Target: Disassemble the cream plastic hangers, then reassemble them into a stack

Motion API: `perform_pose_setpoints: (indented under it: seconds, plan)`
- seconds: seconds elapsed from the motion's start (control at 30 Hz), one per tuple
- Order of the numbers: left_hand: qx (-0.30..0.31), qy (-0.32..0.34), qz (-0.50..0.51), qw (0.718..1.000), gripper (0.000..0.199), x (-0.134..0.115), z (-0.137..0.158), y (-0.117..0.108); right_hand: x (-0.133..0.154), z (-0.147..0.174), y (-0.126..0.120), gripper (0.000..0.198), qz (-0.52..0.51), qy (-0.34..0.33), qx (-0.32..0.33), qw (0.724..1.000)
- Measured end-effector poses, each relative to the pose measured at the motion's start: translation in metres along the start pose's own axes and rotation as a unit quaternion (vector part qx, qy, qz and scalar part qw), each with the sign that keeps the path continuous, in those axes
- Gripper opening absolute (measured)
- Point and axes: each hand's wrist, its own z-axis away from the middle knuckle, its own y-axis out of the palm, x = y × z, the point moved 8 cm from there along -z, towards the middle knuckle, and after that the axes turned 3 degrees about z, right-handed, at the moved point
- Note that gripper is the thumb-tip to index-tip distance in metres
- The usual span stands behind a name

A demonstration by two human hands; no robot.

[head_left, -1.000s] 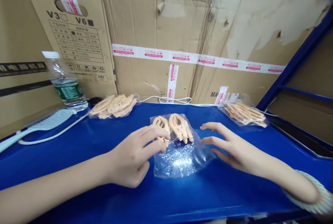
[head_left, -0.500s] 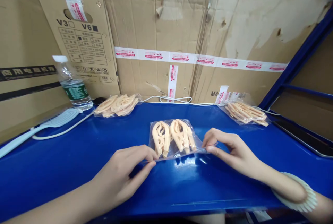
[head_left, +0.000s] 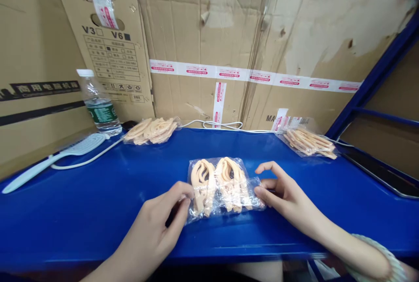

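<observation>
A clear plastic bag [head_left: 212, 218] lies on the blue table in front of me, its near part folded up over its contents. Inside are beige, curved plastic pieces [head_left: 231, 177] that look like folded hangers, in two groups side by side. My left hand [head_left: 163, 218] is closed, thumb and index finger pinching the bag's left edge. My right hand [head_left: 283, 192] is at the right edge, its thumb on the folded film and a bent finger close behind it. Its index finger is raised away from the film.
Similar filled bags lie at the back left [head_left: 152, 130] and back right [head_left: 306, 140]. On the left are a water bottle [head_left: 101, 109], a pale blue hairbrush [head_left: 75, 146] and a white cable [head_left: 88, 162]. A dark phone-like slab [head_left: 381, 173] lies right. Cardboard [head_left: 203, 24] walls the back.
The bag's open edge has been folded up over the beige pieces, and the bag sits slightly nearer to me. My right index finger has lifted off the film. The view has shifted slightly.
</observation>
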Motion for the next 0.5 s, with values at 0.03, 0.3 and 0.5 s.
perform_pose_setpoints:
  seconds: [0.03,0.3,0.5]
  plan:
    - [0.004,0.009,-0.001,1.000,0.016,0.000,0.001,0.001,0.000,0.000,0.000,0.029,0.003,-0.003,0.001,1.000]
    - [0.022,0.038,-0.071,0.996,0.020,0.004,0.007,0.005,0.011,0.006,0.002,0.020,0.170,-0.068,0.030,0.983]
    - [0.000,0.104,-0.139,0.985,0.016,-0.012,0.017,0.001,0.017,0.016,0.004,0.017,0.259,-0.119,0.049,0.957]
